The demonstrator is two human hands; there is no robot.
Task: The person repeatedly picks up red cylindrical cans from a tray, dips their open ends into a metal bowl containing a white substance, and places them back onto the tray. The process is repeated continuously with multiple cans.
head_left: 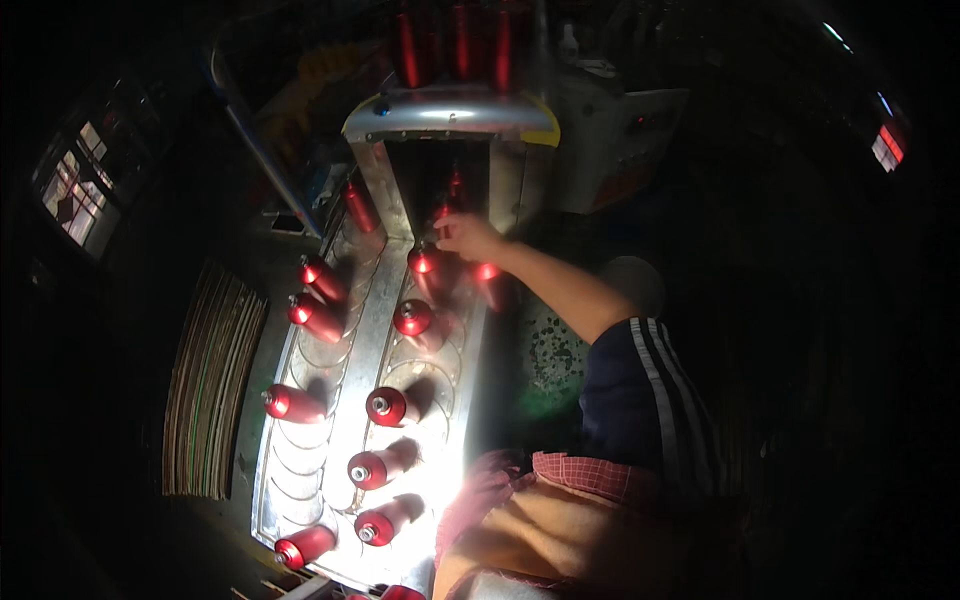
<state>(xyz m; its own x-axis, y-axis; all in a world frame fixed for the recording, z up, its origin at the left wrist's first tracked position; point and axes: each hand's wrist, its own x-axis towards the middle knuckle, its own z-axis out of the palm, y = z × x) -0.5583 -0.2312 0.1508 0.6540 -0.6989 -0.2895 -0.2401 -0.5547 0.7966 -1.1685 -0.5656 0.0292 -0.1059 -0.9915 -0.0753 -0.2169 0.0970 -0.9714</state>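
My right hand [472, 239] reaches from the right to the mouth of the machine at the far end of the conveyor. Its fingers curl round a shiny red metal bottle [444, 213], whose lower part they partly hide. Just nearer stand two more red bottles, one below my fingertips [425, 263] and one below my wrist [489, 285]. Several others stand along the right lane, among them a red bottle [392, 406] with a pale metal neck. My left hand is out of view.
The metal conveyor [365, 345] has two lanes of curved plates, with red bottles [294, 403] on the left lane too. A hooded machine [450, 112] carries large red containers [465, 45] on top. Stacked flat sheets [212, 390] stand at left; a grey cabinet [635, 140] is behind.
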